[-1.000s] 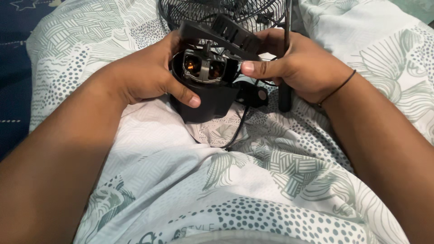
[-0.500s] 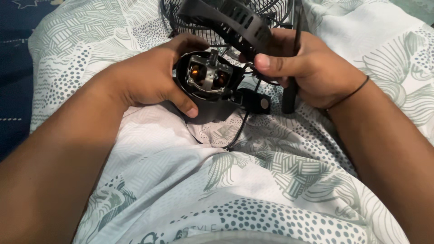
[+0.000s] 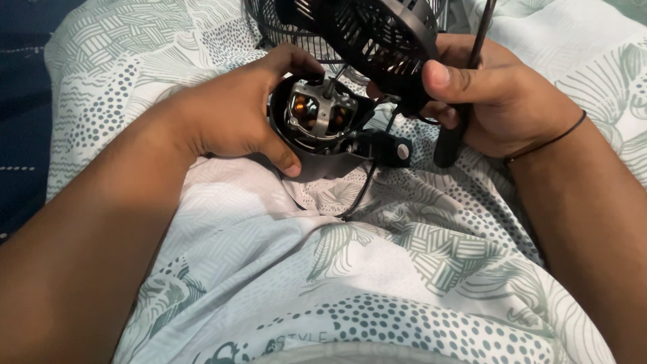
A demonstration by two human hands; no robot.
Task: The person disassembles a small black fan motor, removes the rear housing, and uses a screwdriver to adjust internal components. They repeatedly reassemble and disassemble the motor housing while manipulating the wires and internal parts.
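At the centre of the head view, above the person's lap, the exposed fan motor sat in its round black housing, with copper windings and a pale metal core visible and a short shaft pointing up and away. The left hand was closed around the left side of this housing: the thumb lay along the lower edge and the fingers curled over the top rim. Directly above and to the right of the motor, the black vented rear cover was lifted clear of the housing and tilted, its slotted face turned toward the camera. The right hand was clamped on the right edge of this cover, the thumb pressed on the front of it and the fingers wrapped behind. The same hand also gripped a thin dark rod, which ran from the upper edge of the view down through the fist and ended just below it. A thin black band circled the right wrist.

Below the motor, a small black knob projected from the housing base, and a black cable ran down from it onto the cloth. Behind the cover, the wire fan grille was partly visible at the top edge. All of this rested over a pale bedsheet printed with green leaf and dot patterns.
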